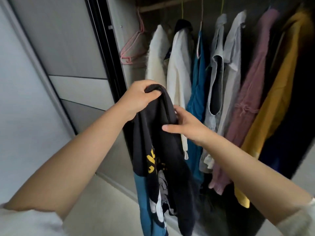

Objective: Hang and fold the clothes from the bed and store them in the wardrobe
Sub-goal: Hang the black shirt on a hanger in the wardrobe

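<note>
Sliding door [56,48]: grey panels, at nine to eleven o'clock.
Floor [105,206]: pale, at six to seven o'clock, below the door.

Shirt [158,133] held in front of wardrobe [289,133], hangers [134,46] left, hung clothes [221,74] behind, door [68,48] far left

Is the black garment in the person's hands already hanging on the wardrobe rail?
No: the left hand grips the black garment below the rail.
</note>
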### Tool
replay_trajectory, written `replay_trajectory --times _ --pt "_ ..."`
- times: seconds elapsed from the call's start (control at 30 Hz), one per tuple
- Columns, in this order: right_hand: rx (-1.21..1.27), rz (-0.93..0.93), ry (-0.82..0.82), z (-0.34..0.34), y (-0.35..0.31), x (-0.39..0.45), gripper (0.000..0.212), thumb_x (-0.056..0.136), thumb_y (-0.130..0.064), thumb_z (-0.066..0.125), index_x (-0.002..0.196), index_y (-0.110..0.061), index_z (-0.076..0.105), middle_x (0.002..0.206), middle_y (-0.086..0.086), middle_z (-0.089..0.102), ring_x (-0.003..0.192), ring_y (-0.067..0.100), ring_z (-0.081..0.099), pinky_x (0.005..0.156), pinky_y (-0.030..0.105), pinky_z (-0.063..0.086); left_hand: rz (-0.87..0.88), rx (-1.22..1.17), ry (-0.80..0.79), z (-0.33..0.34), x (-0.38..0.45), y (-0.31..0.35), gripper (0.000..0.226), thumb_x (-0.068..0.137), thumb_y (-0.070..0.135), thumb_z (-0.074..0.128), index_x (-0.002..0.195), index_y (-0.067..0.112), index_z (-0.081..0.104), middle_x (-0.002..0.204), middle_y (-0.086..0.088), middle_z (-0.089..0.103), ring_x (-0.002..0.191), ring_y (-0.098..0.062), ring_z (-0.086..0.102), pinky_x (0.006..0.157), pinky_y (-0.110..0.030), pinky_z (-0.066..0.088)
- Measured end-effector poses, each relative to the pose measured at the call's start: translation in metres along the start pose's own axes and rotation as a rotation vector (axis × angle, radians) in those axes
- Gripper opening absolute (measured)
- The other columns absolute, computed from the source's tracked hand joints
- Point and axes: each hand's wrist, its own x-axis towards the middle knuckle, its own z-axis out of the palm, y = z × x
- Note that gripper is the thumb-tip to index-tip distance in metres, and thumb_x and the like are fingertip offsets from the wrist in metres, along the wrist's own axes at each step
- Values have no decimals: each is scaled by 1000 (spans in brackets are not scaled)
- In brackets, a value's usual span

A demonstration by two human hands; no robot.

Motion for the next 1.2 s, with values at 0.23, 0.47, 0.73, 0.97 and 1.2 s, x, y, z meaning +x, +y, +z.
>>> replay_trajectory --times 0.23,0.47,0.73,0.97,1.2 --pt "147 7 467 -24 -14 80 37 76 12 38 67 -12 64 58 0 62 65 18 57 65 26 44 -191 -195 -264 -14 53 -79 38 78 2 69 95 30 51 84 0 62 69 -6 62 67 -21 53" --pt "365 -33 662 -20 -46 163 33 81 8 31 63 -10 51 42 -4 54 39 9 53 44 13 44 -289 44 -1043 -37 103 -192 41 84 -3 61 116 18 47 105 8 57 77 10 57 68 -8 42" --pt "356 56 892 -2 -52 239 20 85 -2 44 72 -8 58 60 4 62 64 22 59 68 32 53 -115 505 -980 -56 150 -250 30 96 26 49 117 9 59 116 -9 62 96 -20 58 73 -16 42" --pt "-220 224 625 -27 -45 270 16 79 8 42 81 -2 55 69 10 49 62 22 50 51 22 40 48 -21 -328 -153 199 -247 14 64 14 52 59 3 60 51 11 52 48 7 45 50 -9 32" --pt "-788 152 247 -4 -55 340 15 84 2 46 90 -9 54 70 3 52 64 18 52 60 29 48 133 40 100 -194 247 -196 34 61 -9 66 65 24 57 57 10 53 47 3 45 51 -11 33"
